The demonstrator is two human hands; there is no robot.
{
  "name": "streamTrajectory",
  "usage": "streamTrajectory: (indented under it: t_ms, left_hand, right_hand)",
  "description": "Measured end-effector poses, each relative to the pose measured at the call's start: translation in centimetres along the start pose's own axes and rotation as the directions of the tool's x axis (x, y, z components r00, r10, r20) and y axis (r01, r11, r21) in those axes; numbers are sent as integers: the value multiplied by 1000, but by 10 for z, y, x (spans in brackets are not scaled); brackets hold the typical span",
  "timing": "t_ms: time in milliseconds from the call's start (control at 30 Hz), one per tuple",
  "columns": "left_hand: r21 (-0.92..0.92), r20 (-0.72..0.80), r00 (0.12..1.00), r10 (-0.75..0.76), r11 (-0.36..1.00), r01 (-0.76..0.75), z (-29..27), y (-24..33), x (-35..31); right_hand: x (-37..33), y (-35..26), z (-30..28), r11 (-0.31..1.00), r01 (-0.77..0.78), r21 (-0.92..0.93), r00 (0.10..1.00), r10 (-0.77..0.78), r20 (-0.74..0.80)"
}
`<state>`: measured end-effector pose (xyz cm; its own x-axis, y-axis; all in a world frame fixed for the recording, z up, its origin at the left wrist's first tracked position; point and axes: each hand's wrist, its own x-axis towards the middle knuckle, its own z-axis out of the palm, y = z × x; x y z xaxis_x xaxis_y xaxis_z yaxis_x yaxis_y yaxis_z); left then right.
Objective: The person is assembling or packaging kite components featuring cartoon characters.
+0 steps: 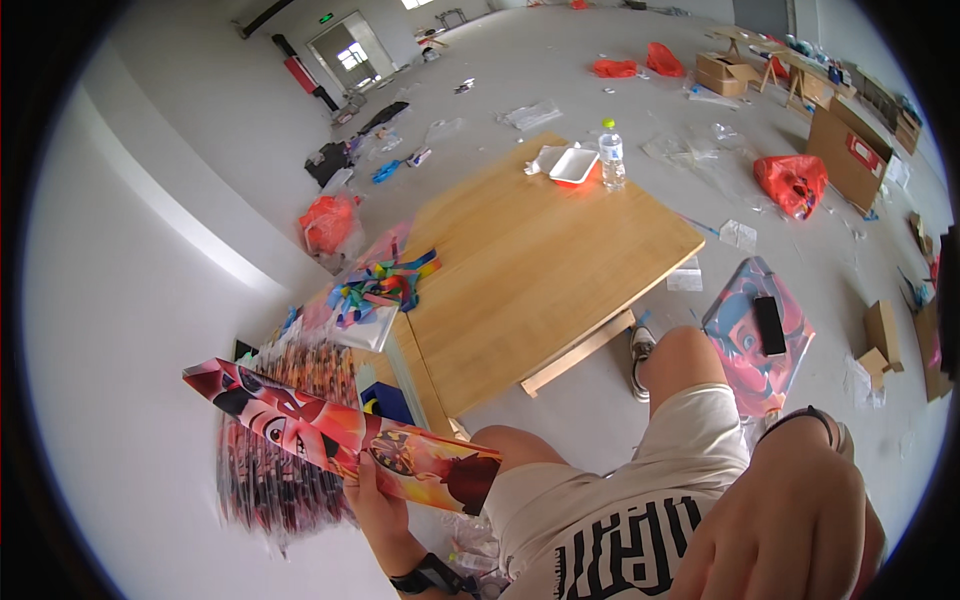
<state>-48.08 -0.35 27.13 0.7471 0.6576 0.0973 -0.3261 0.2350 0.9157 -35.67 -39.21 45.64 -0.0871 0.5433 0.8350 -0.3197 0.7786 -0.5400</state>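
Observation:
My left hand (pixel 380 505) grips the lower edge of a long folded printed sheet (pixel 335 435), with the thumb on its front. Red and orange cartoon art with a big face covers this flat piece. Behind it, a tall stack of similar glossy printed pieces (pixel 285 490) stands against the table's left end. Close to the camera at the lower right is my right hand (pixel 785 510), back upward and fingers bent down. Its fingertips run out of the picture, so anything under them is hidden.
A wooden table (pixel 540 260) carries colourful ribbons (pixel 385 285), a white tray (pixel 574 166) and a water bottle (pixel 611 158). A black phone (pixel 769 325) lies on a printed stool seat (pixel 745 365) by my knee. Red bags (pixel 790 185), cardboard boxes (pixel 848 155) and plastic scraps litter the floor.

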Motion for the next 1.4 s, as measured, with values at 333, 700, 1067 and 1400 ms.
streamTrajectory:
  t_ms: [333, 700, 1067, 1400]
  left_hand:
    - [28, -5, 999, -36, 999, 37, 42, 1, -10]
    - [435, 424, 888, -180, 900, -25, 80, -28, -37]
    - [383, 697, 710, -100, 889, -251, 130, -63, -37]
    - [329, 691, 712, 127, 822, -465, 136, -63, -28]
  right_hand:
    - [-12, -3, 16, 991, 81, -107, 995, -87, -46]
    - [-74, 70, -59, 901, -309, -305, 859, 127, -495]
    - [-160, 139, -62, 633, -774, 7, 335, 418, -845]
    - [-143, 136, -59, 521, -793, -316, 506, 273, -818]
